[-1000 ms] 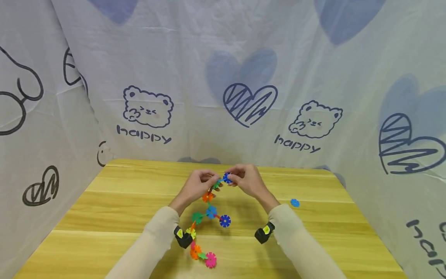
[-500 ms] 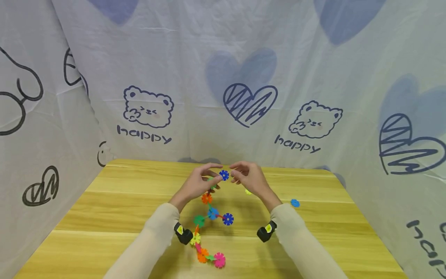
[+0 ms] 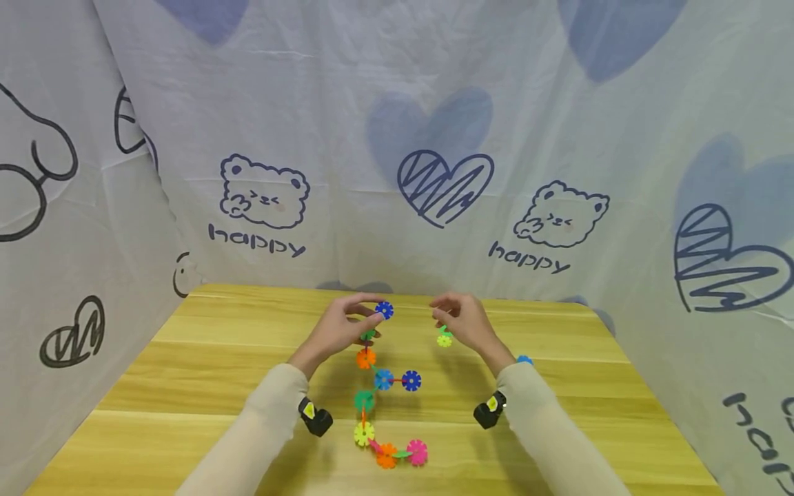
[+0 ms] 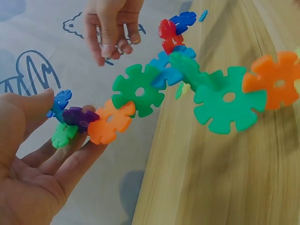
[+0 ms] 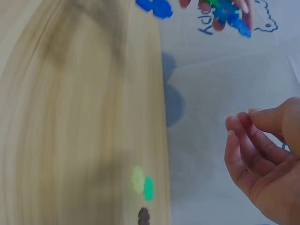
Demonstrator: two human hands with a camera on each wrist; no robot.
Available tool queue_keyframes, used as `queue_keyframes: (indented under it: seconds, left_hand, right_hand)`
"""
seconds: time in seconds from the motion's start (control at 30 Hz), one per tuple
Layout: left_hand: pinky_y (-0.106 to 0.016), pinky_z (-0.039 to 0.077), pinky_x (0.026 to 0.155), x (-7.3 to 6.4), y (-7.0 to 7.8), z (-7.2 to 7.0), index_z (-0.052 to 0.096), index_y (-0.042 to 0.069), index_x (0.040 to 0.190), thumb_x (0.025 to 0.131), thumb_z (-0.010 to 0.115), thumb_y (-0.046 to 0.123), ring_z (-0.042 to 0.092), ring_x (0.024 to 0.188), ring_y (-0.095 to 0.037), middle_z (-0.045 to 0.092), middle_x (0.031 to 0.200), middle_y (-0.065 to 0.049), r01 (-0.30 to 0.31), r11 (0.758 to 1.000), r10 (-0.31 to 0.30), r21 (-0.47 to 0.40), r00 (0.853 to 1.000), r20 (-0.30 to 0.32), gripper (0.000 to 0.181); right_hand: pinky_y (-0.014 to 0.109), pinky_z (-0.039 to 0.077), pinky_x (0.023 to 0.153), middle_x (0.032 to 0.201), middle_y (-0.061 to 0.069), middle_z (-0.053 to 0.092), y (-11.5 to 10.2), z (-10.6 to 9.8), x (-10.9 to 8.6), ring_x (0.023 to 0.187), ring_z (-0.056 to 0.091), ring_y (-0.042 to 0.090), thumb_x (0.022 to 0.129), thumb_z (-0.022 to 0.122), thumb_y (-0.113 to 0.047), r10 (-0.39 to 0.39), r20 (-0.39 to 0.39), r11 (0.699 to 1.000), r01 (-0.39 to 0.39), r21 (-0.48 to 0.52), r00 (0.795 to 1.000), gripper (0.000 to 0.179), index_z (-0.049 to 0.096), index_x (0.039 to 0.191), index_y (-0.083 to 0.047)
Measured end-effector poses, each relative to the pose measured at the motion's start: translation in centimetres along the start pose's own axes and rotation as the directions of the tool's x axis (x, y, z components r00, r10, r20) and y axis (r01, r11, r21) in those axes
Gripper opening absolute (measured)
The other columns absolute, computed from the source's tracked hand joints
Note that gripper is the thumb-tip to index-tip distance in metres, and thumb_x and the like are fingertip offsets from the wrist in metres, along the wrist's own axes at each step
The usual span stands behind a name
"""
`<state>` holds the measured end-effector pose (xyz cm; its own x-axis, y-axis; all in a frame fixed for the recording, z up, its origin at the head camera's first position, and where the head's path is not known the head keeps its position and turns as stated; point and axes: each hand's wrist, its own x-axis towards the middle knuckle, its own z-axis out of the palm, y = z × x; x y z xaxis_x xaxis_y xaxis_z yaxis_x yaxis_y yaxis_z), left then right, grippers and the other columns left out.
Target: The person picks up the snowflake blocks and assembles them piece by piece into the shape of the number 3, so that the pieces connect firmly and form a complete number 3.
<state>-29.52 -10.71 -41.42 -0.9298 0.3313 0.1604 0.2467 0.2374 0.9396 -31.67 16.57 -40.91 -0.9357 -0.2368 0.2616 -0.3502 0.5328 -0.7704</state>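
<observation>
My left hand (image 3: 335, 327) holds one end of a chain of interlocked snowflake discs, with the thumb and fingers around its blue, purple and light green pieces. From there the chain hangs toward the table through an orange disc (image 3: 366, 358) and a light blue disc (image 3: 384, 379). A dark blue disc (image 3: 411, 380) branches off to the right. Lower down follow a green disc (image 3: 364, 400), a yellow disc (image 3: 364, 434) and a pink disc (image 3: 418, 452). My right hand (image 3: 469, 324) hovers to the right, fingers loosely bent; its grasp looks bare in the right wrist view.
Below the right hand lie a loose yellow disc (image 3: 444, 341) and a green disc (image 5: 148, 188), with a dark disc (image 5: 144, 216) beside them. A loose blue disc (image 3: 525, 359) is partly behind the right wrist. A printed curtain (image 3: 347, 207) borders the wooden table (image 3: 205, 365).
My right hand has let go of the dark blue disc at the chain's top and moved right. The left hand has shifted slightly left with the chain, whose lower end has swung right.
</observation>
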Motion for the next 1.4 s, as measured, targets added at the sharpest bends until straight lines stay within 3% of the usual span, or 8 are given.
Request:
queue_keyframes:
  seconds: [0.13, 0.3, 0.43, 0.57, 0.8, 1.07, 1.4]
  left_hand:
    - [-0.042, 0.065, 0.071, -0.2, 0.0, -0.2, 0.063, 0.015, 0.141, 0.1, 0.07, 0.021, 0.077, 0.08, -0.021, 0.072, 0.121, -0.022, 0.005, 1.0, -0.005, 0.011, 1.0, -0.006, 0.042]
    - [-0.041, 0.065, 0.069, -0.3, 0.0, -0.4, 0.065, 0.017, 0.14, 0.099, 0.071, 0.021, 0.077, 0.078, -0.02, 0.072, 0.121, -0.022, 0.01, 1.0, -0.01, 0.019, 1.0, -0.008, 0.041]
    - [-0.04, 0.065, 0.069, -0.3, -0.1, -0.5, 0.066, 0.018, 0.139, 0.098, 0.072, 0.021, 0.077, 0.078, -0.02, 0.072, 0.121, -0.022, 0.009, 1.0, -0.009, 0.015, 1.0, -0.001, 0.041]
    - [-0.039, 0.065, 0.07, -0.4, -0.1, -0.6, 0.065, 0.017, 0.14, 0.098, 0.072, 0.021, 0.076, 0.081, -0.02, 0.071, 0.122, -0.022, 0.009, 1.0, -0.009, 0.019, 1.0, 0.009, 0.042]
    - [-0.041, 0.065, 0.072, -0.4, -0.2, -0.7, 0.065, 0.017, 0.14, 0.098, 0.072, 0.021, 0.076, 0.086, -0.021, 0.069, 0.126, -0.02, 0.006, 1.0, -0.007, 0.025, 1.0, 0.022, 0.043]
    - [-0.043, 0.065, 0.075, -0.4, -0.3, -1.0, 0.061, 0.011, 0.143, 0.098, 0.07, 0.013, 0.074, 0.1, -0.042, 0.066, 0.13, -0.026, -0.017, 1.0, 0.015, 0.025, 0.997, 0.076, 0.046]
    - [-0.043, 0.065, 0.079, -0.3, -0.5, -1.0, 0.062, 0.011, 0.142, 0.098, 0.071, 0.015, 0.076, 0.098, -0.032, 0.067, 0.13, -0.025, -0.035, 0.998, 0.03, 0.055, 0.995, 0.09, 0.045]
  right_hand:
    - [0.023, 0.058, 0.063, 0.1, 0.022, 0.076, 1.2, -0.2, 0.0, 0.081, 0.074, 0.037, 0.097, 0.067, -0.003, 0.02, -0.005, 0.999, -0.02, -0.044, 1.0, 0.018, 0.072, 0.113, 0.005]
    - [0.021, 0.056, 0.061, 0.097, 0.02, 0.076, 2.5, -0.4, -0.1, 0.083, 0.072, 0.04, 0.097, 0.068, -0.002, 0.042, 0.006, 0.995, -0.041, -0.094, 0.999, 0.017, 0.073, 0.111, 0.004]
    - [0.023, 0.057, 0.063, 0.094, 0.019, 0.075, 3.4, -0.4, -0.2, 0.079, 0.072, 0.033, 0.094, 0.07, 0.0, 0.055, 0.014, 0.989, -0.052, -0.141, 0.998, 0.015, 0.075, 0.108, 0.003]
    - [0.032, 0.06, 0.072, 0.094, 0.016, 0.075, 4.4, -0.3, -0.2, 0.081, 0.069, 0.023, 0.094, 0.071, -0.002, 0.065, 0.024, 0.978, -0.059, -0.199, 0.998, 0.015, 0.075, 0.107, 0.003]
    - [0.04, 0.061, 0.08, 0.094, 0.015, 0.075, 6.1, 0.0, -0.3, 0.085, 0.07, 0.025, 0.094, 0.071, -0.002, 0.041, 0.058, 0.967, -0.025, -0.253, 0.997, 0.013, 0.075, 0.105, 0.003]
    - [0.04, 0.062, 0.08, 0.099, 0.019, 0.076, 7.2, 0.8, 0.0, 0.088, 0.073, 0.03, 0.092, 0.069, 0.003, 0.056, 0.07, 0.965, -0.036, -0.261, 0.996, 0.01, 0.074, 0.101, 0.006]
    - [0.041, 0.06, 0.082, 0.117, 0.018, 0.074, 7.9, 2.0, 0.3, 0.092, 0.07, 0.026, 0.089, 0.075, 0.0, 0.086, 0.087, 0.936, -0.051, -0.347, 0.993, 0.015, 0.077, 0.103, 0.0]
